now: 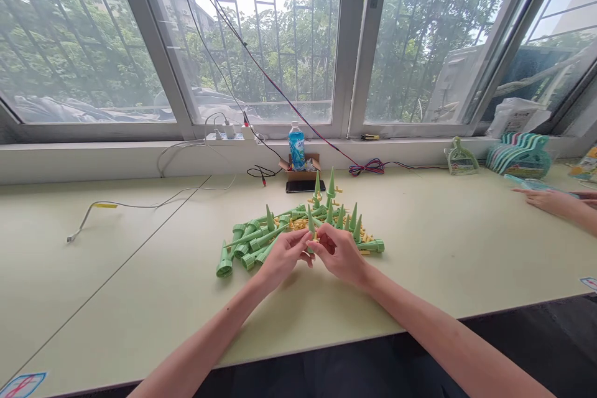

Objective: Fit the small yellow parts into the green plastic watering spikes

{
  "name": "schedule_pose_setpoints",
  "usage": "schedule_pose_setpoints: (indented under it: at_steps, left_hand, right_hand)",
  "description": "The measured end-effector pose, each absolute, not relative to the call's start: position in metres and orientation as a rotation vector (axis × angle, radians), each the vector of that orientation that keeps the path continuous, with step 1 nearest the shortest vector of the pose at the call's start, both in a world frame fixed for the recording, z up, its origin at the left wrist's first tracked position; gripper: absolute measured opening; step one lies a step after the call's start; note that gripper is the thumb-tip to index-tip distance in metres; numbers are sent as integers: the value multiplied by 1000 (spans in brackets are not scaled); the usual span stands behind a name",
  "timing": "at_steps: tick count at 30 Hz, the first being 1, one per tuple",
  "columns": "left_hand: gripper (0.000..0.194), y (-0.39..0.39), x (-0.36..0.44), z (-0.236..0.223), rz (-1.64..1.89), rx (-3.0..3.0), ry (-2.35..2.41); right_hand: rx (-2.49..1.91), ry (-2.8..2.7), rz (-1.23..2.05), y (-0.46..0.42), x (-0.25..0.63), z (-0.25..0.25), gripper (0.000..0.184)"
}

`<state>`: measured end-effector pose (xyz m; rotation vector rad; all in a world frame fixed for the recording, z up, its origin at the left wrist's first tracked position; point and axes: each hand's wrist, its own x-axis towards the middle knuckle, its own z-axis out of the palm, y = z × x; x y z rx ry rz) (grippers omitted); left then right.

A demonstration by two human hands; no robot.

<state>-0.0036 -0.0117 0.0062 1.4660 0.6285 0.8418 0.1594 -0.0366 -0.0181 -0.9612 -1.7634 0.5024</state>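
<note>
Near the middle of the table, my left hand is closed around a green plastic watering spike, its pointed tip upward. My right hand meets it from the other side, thumb and fingers pinched on a small yellow valve at the spike's side. My fingers hide part of both pieces. Just beyond my hands lies a pile of green spikes, some on their sides and several standing tip up. Small yellow valves are heaped among them.
Behind the pile are a black phone, an open cardboard box and a blue bottle. A white cable crosses the left side. Coiled wire and dustpan sets line the sill. Another person's hand is at right.
</note>
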Motion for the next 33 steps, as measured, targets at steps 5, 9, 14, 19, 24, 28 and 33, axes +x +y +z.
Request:
schedule_pose_setpoints:
  at_steps: [5, 9, 14, 19, 24, 28, 33]
  left_hand:
    - [41, -12, -5, 6, 816, 1488, 651]
    - [42, -13, -5, 8, 811, 1492, 672]
    - [42, -12, -6, 9, 798, 1498, 683]
    - [42, -11, -7, 7, 780, 1525, 683]
    - [39, -9, -6, 5, 806, 1557, 728]
    - [36, -9, -4, 5, 918, 1668, 860]
    - [33, -11, -4, 6, 1000, 1798, 1020]
  right_hand:
    - [-954, -1801, 497, -37, 160, -17, 25]
    - [-961, -1824, 502, -36, 161, -17, 26]
    - [-950, -1835, 505, -35, 161, -18, 26]
    - [-933, -1844, 506, -34, 162, -19, 24]
    - [-952, -1844, 503, -33, 162, -18, 23]
    - [-1001, -1813, 470, -31, 164, -18, 21]
    - [-1051, -1732, 385, -28, 166, -19, 28]
